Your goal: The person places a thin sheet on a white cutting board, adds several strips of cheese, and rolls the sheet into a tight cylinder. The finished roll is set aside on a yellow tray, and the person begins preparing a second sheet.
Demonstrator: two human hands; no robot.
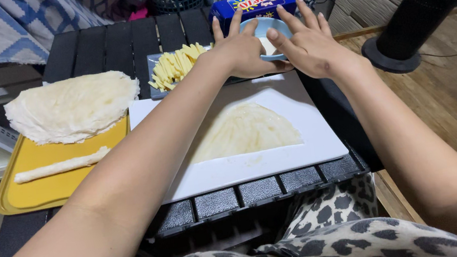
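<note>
My left hand and my right hand both reach to a small light-blue bowl at the far side of the black slatted table. The left hand's fingers touch the bowl's near rim; the right hand rests against its right side with fingers spread. Whether either hand grips the bowl is unclear. A thin, pale wrapper sheet lies flat on a white rectangular board in front of me. Yellow cheese sticks lie on a grey plate just left of my left hand.
A yellow tray at left holds a stack of pale wrappers and one rolled piece. A blue box stands behind the bowl. A black stand base sits on the wooden floor at right. Patterned cloth hangs behind.
</note>
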